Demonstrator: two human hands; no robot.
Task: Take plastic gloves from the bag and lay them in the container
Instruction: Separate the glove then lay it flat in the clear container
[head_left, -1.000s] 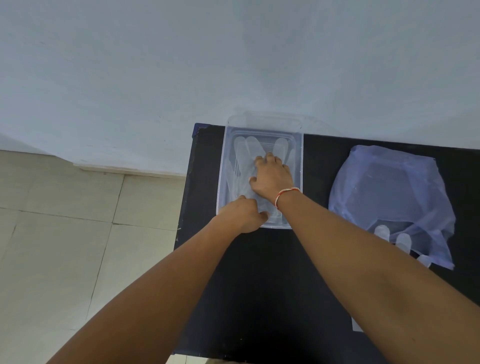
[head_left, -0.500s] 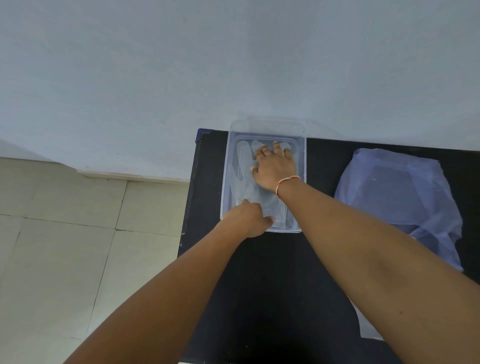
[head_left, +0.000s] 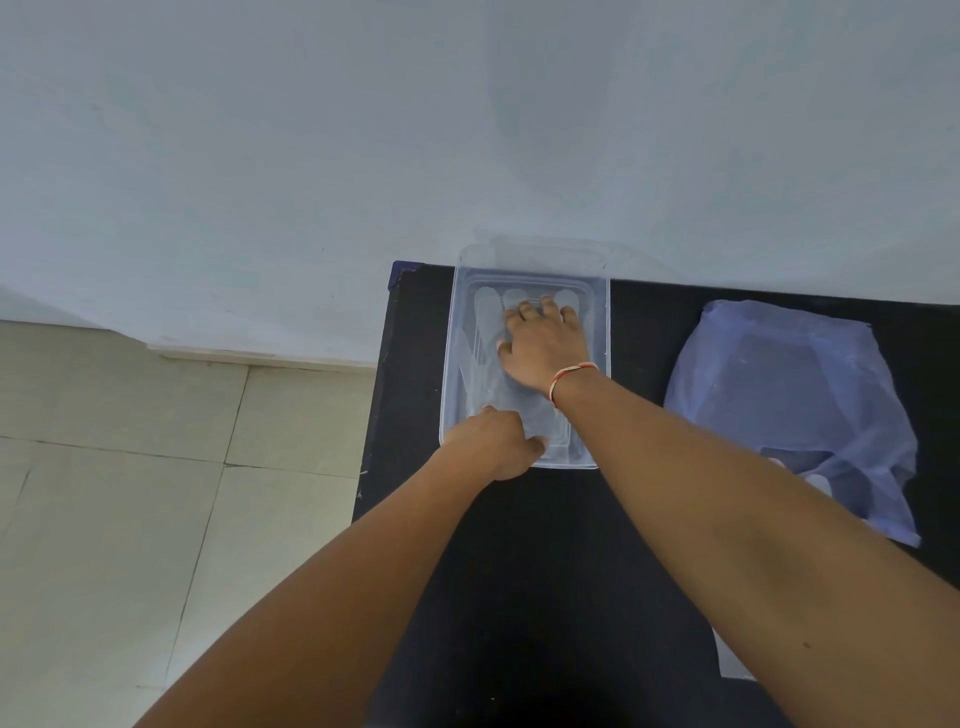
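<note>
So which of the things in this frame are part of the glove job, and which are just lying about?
Part of the job:
- clear container
- plastic gloves lying in it
- blue bag
- right hand pressing flat on the gloves
- left hand at the container's near edge

Just there:
- black table
- wrist band
- tiled floor
- wall

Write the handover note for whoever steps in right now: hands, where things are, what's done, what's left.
Right hand: flat, palm down on the plastic gloves inside the clear container, pressing them.
Left hand: at the container's near edge, on the glove cuffs; grip unclear.
Bag: on the black table, right of the container; glove fingertips seem to show at its near opening.
Done: gloves lie flat in the container.
Left: likely take the rest from the bag.
</note>
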